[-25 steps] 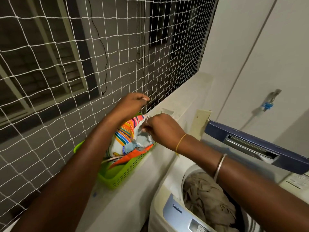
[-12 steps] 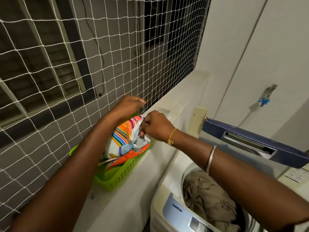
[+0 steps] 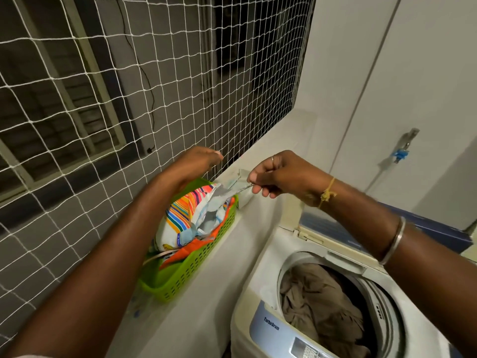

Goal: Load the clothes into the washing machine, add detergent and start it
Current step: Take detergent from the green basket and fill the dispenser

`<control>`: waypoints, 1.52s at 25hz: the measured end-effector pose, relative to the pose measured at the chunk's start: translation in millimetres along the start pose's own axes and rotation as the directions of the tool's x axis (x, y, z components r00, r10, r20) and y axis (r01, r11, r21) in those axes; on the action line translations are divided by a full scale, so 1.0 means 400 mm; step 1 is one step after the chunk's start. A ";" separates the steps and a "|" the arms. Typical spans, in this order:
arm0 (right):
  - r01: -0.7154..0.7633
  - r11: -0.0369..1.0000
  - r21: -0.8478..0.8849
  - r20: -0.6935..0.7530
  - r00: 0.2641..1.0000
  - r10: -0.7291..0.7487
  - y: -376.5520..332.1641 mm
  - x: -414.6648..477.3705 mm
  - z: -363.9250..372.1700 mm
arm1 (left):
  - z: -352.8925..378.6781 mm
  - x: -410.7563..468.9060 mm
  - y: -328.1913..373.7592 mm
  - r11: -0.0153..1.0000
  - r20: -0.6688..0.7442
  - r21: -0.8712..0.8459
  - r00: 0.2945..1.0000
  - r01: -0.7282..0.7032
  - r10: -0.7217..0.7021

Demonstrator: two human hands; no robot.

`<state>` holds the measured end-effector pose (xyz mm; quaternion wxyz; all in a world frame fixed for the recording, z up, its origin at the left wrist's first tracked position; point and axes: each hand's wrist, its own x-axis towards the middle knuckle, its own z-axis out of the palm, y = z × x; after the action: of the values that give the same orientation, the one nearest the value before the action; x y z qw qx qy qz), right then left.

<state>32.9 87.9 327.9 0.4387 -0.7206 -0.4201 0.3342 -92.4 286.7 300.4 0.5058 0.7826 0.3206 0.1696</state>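
A striped detergent bag [image 3: 180, 218] stands in a green plastic basket [image 3: 191, 270] on the ledge. My left hand [image 3: 196, 161] curls over the bag's far side, its fingertips hidden. My right hand [image 3: 284, 177] pinches the bag's torn top flap [image 3: 237, 184] and holds it stretched out to the right. The top-loading washing machine [image 3: 260, 275] sits at the lower right with its blue lid [image 3: 438, 231] raised. Brownish clothes [image 3: 317, 306] fill the drum.
A white rope net [image 3: 154, 99] spans the opening above the white ledge [image 3: 232, 254] on the left. A wall tap with a blue fitting [image 3: 401, 151] sticks out at the right. The machine's control panel [image 3: 289, 339] runs along the bottom edge.
My right hand has pulled the bag's top flap up and out to the right, away from the basket. My left hand stayed at the bag's far side.
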 end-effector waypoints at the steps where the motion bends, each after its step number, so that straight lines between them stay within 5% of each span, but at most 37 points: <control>1: -0.012 1.000 0.006 0.004 1.000 0.012 0.000 -0.005 -0.020 | 0.005 0.004 0.005 1.000 0.002 0.003 1.000 0.005 -0.005; 15: -0.160 0.979 0.123 -0.037 0.986 0.165 0.034 0.122 -0.221 | 0.014 0.022 0.007 0.997 0.078 0.051 0.995 0.056 -0.060; 24: -0.248 0.969 0.007 -0.122 0.961 0.247 0.206 0.347 -0.177 | 0.007 0.002 -0.013 0.994 0.089 0.001 0.990 0.108 -0.108; 28: -0.158 0.963 -0.216 -0.138 0.982 0.130 0.236 0.398 -0.166 | 0.004 0.006 -0.021 0.996 0.029 0.026 0.996 0.089 -0.089; 31: 0.064 0.934 -0.352 -0.043 0.995 -0.085 0.238 0.407 -0.172 | 0.000 0.009 -0.023 0.996 0.024 0.043 0.997 0.076 -0.077; 38: 0.367 0.762 -0.534 -0.049 0.886 -0.462 0.252 0.394 -0.176 | 0.003 0.004 -0.017 0.997 0.025 0.033 0.997 0.074 -0.075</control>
<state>191.0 178.3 245.7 0.3309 -0.7260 -0.6016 0.0396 -92.9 288.8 293.5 0.5034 0.7803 0.3456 0.1349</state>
